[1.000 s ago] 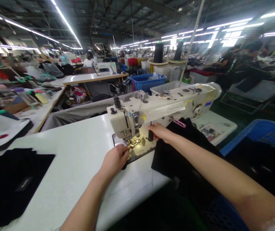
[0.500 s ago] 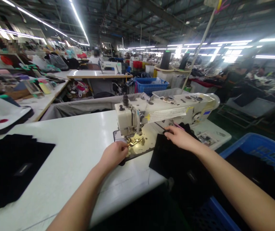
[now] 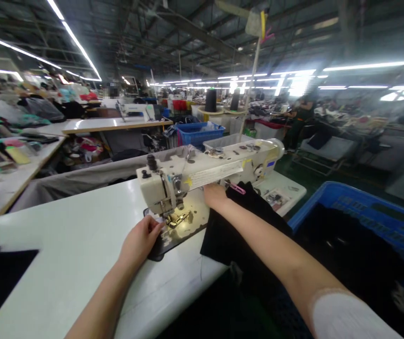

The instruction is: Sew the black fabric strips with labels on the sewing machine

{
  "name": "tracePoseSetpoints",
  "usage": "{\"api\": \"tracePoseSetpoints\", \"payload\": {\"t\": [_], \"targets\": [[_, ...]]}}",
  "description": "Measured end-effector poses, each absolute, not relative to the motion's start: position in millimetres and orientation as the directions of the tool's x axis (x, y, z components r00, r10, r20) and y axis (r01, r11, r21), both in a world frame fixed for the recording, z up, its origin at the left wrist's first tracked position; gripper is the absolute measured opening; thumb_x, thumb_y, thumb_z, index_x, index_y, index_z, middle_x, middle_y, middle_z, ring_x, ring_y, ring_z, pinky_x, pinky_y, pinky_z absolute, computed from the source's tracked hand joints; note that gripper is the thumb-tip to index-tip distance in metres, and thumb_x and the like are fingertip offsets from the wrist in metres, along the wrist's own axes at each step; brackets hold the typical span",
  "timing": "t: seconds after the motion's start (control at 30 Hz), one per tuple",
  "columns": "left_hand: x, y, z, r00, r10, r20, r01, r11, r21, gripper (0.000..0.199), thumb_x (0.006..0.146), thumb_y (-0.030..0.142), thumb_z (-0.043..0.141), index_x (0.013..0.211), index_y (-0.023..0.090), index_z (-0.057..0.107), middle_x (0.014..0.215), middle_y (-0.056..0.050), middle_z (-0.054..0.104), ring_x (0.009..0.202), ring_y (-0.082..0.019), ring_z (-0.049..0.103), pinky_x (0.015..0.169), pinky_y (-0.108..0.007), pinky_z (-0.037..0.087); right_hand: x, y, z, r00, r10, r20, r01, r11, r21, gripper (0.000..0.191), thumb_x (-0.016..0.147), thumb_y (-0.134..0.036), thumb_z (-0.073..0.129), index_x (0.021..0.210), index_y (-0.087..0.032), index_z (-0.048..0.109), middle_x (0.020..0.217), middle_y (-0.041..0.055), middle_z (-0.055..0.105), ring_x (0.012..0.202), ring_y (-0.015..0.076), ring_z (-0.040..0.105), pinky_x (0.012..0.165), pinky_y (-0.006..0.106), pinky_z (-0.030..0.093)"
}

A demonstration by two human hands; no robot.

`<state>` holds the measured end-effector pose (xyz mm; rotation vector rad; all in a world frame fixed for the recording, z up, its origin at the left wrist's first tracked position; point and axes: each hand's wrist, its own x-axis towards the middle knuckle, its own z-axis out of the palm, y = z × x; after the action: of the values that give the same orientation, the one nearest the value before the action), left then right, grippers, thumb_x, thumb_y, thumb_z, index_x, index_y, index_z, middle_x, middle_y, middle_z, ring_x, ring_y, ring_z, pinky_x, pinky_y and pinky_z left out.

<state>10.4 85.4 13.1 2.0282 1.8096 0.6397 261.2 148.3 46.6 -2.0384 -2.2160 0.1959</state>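
Observation:
A white sewing machine (image 3: 202,172) stands on the pale table, its lamp lighting the metal needle plate (image 3: 191,221). My left hand (image 3: 140,240) is closed in a pinch just left of the presser foot (image 3: 178,219); whatever its fingertips hold is too small to make out. My right hand (image 3: 216,195) reaches in under the machine's arm, and its fingers are hidden there. Beside that hand lies a pink-handled tool (image 3: 237,188). Black fabric (image 3: 232,235) spreads beneath my right forearm and hangs over the table's front edge.
More black fabric (image 3: 0,278) lies on the table (image 3: 78,235) at left. On the right stands a blue basket (image 3: 336,193) of dark cloth. Behind the machine are grey cloth (image 3: 82,174), another blue basket (image 3: 198,136) and thread cones (image 3: 211,100). A person (image 3: 303,115) is farther back.
My right hand has moved left and farther under the machine's arm; the dark thin tool it held no longer shows. My left hand stays pinched by the presser foot. The view has turned right.

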Motion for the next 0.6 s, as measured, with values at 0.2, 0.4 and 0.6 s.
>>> {"api": "tracePoseSetpoints", "payload": {"t": [0.2,0.4,0.6], "targets": [[9.3,87.4,20.1,0.059,0.985,0.161,0.855,-0.134,0.501,0.037,0.088,0.052,0.039,0.063,0.025,0.039,0.054,0.001,0.054,0.055,-0.019,0.055,0.056,-0.028,0.036,256.7,142.0,60.2,-0.036,0.997,0.07,0.987,0.047,-0.157,0.035,0.097,-0.036,0.062,0.126,-0.016,0.059,0.126,0.01,0.061,0.108,0.0235,0.063,0.09,0.045,0.055],[6.5,87.5,27.3,0.083,0.995,0.055,0.897,-0.098,0.431,0.042,0.088,0.053,0.035,0.061,0.025,0.051,0.056,-0.003,0.061,0.058,-0.023,0.06,0.058,-0.03,0.04,283.1,73.6,92.6,-0.035,0.994,0.106,0.975,0.057,-0.215,0.024,0.095,-0.016,0.054,0.114,-0.009,0.067,0.119,0.0193,0.068,0.109,0.028,0.064,0.093,0.039,0.052],[10.2,84.9,28.2,0.123,0.991,-0.046,0.848,-0.081,0.524,0.039,0.085,0.053,0.039,0.084,0.029,0.069,0.078,-0.002,0.075,0.084,-0.03,0.07,0.079,-0.036,0.049,408.8,-32.9,139.1,0.016,0.999,-0.051,0.81,-0.043,-0.585,0.031,0.089,-0.029,0.06,0.116,-0.024,0.073,0.108,0.0056,0.075,0.096,0.023,0.068,0.087,0.035,0.053]]}}
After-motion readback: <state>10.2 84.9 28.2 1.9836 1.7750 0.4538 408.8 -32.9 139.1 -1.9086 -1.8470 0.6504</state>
